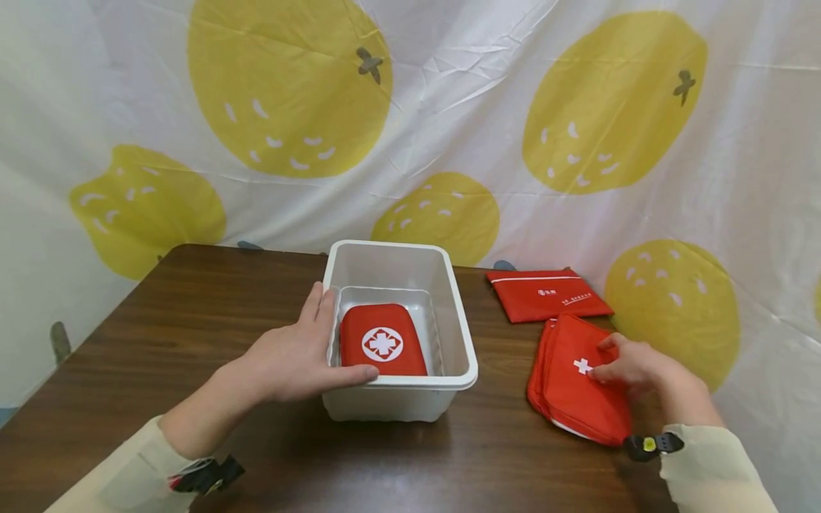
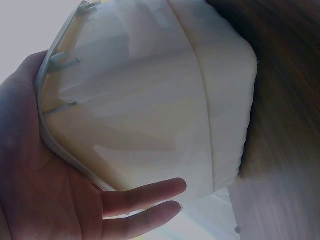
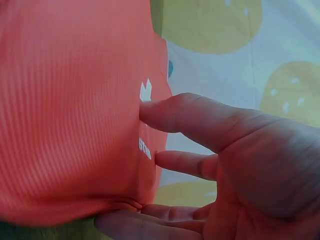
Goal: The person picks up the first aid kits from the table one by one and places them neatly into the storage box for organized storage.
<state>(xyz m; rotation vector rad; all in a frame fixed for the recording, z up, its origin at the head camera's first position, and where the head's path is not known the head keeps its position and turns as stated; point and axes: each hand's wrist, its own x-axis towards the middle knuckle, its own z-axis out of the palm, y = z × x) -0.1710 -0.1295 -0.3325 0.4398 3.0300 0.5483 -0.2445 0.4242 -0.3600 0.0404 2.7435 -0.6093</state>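
Note:
A white plastic bin (image 1: 463,324) stands on the table, with a red first-aid case (image 1: 385,317) bearing a round white emblem lying inside. My left hand (image 1: 296,362) rests at its near left corner, thumb along the front rim. In the left wrist view, two straight fingers (image 2: 150,195) reach along the bin's outer wall. To the right, my right hand (image 1: 641,367) holds the edge of a red first-aid pouch (image 1: 577,392) with a white cross. Its thumb (image 3: 167,112) presses beside the cross, and other fingertips meet the pouch's edge. More red fabric shows under this pouch's left side.
Behind the pouch lies a flat red zip pouch (image 1: 539,303) with white lettering, close to the curtain. The brown wooden table (image 1: 256,292) runs back to the lemon-print curtain (image 1: 442,135), which also hangs along the right side.

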